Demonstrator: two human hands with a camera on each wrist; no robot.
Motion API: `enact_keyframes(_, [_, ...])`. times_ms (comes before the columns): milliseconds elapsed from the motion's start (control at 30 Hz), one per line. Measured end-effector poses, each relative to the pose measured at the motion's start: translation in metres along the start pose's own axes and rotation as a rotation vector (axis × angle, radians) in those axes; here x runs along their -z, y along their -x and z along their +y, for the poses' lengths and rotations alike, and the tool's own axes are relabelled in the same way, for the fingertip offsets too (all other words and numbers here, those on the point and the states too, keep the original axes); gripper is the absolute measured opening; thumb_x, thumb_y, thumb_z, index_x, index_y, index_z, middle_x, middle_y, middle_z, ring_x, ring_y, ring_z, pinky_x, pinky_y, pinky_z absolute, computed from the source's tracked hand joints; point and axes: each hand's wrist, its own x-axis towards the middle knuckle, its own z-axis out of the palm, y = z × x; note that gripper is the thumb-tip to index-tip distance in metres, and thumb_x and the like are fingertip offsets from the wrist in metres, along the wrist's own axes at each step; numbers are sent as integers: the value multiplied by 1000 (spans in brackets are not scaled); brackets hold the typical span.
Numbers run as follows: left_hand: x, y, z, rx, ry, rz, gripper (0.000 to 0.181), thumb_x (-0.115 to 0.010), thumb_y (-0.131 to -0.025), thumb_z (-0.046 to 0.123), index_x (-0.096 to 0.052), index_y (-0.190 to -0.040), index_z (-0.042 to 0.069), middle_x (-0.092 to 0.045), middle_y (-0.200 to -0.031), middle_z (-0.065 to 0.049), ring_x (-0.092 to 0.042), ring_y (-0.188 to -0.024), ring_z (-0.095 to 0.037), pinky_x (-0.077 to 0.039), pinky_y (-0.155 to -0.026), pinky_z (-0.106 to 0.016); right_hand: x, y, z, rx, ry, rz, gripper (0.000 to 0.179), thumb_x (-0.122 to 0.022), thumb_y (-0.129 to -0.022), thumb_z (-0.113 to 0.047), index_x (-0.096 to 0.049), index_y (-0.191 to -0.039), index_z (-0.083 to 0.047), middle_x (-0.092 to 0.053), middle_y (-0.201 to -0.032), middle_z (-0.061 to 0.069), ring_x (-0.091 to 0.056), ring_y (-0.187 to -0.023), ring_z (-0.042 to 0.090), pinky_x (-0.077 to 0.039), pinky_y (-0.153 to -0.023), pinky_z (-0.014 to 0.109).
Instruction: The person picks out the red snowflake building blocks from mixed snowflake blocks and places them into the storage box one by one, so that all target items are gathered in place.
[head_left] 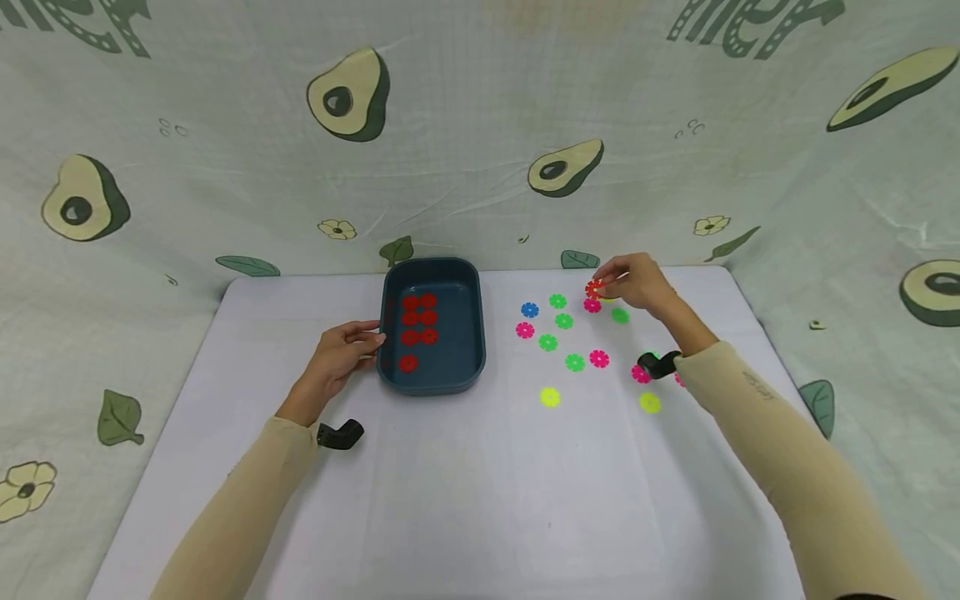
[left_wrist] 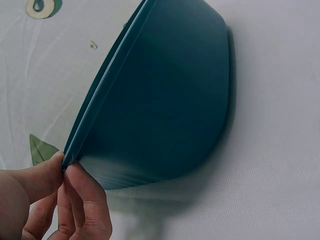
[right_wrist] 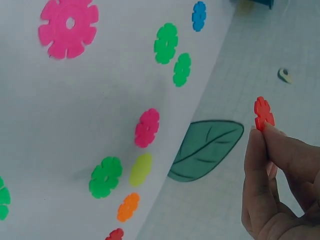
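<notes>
While the left hand's grip (head_left: 336,363) pinches the left rim of a blue tray (head_left: 459,333) holding red discs (head_left: 409,318), the right hand's grip (head_left: 634,283) pinches another red disc (right_wrist: 263,111) over the far tabletop (head_left: 480,492), right of the tray.

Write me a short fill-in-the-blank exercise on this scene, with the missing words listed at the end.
1. The left hand pinches the dark blue tray by its ____.
2. The right hand holds a flower-shaped disc whose colour is ____.
3. The number of red discs lying in the tray is ____.
4. The fruit printed on the cloth backdrop is the ____.

Missing words: rim; red; seven; avocado.
</notes>
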Motion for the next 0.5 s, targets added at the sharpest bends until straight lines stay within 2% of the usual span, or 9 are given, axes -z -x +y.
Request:
enact_keyframes(300, [0, 0, -1, -2, 5, 1, 56, -68, -105, 8, -47, -154, -6, -61, -104, 2, -61, -80, -3, -57, -71, -17, -14, 1, -23, 58, 25, -40, 22, -72, -98, 1, -73, -120, 6, -65, -108, 22, -66, -97, 33, -59, -82, 32])
enact_keyframes(400, [1, 0, -1, -6, 13, -2, 56, -67, -105, 8, -46, -154, -6, -61, -104, 3, -60, -80, -3, -57, -72, -17, -17, 1, -30, 89, 18, -50, 21, -72, -98, 3, -73, -118, 7, -66, -107, 22, -68, -96, 34, -60, -82, 32])
enact_keyframes(500, [1, 1, -1, -11, 20, -4, 55, -67, -105, 7, -46, -154, -7, -61, -103, 4, -60, -79, -3, -57, -71, -17, -21, 1, -39, 115, 4, -62, 20, -71, -98, 6, -73, -117, 9, -65, -105, 23, -70, -97, 37, -59, -77, 26])
